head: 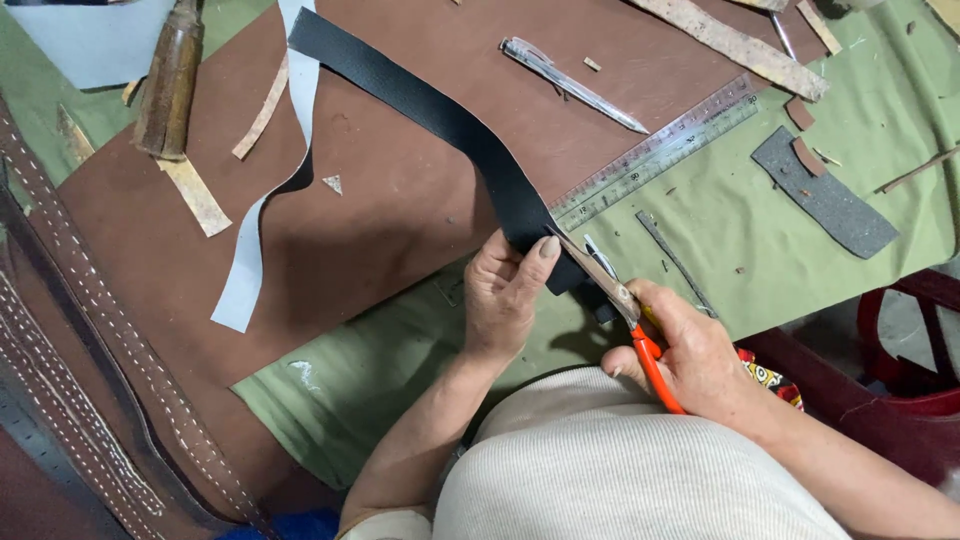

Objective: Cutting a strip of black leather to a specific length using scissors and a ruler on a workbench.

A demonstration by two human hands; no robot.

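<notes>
Black leather strip (440,115) curving across brown leather sheet (380,210), near end pinched in left hand (505,295); beside it, right hand (690,360) clamped on orange-handled scissors (625,310), blades at strip's edge; steel ruler (660,150) beyond.

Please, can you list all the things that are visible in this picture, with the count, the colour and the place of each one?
black strip: 1, black, curving across the brown sheet into the left hand
scissors: 1, orange handles, blades at the strip's near end
brown sheet: 1, brown, middle of the table
green cloth: 1, green, under everything
ruler: 1, metal, right edge of the brown sheet
pen: 1, silver, top centre
grey strip: 1, pale grey, left of the black strip
wooden tool: 1, brown, top left
stitched belts: several, dark brown, left edge
grey patch: 1, dark grey, right
left hand: 1, holds the black strip
right hand: 1, holds the scissors
</notes>
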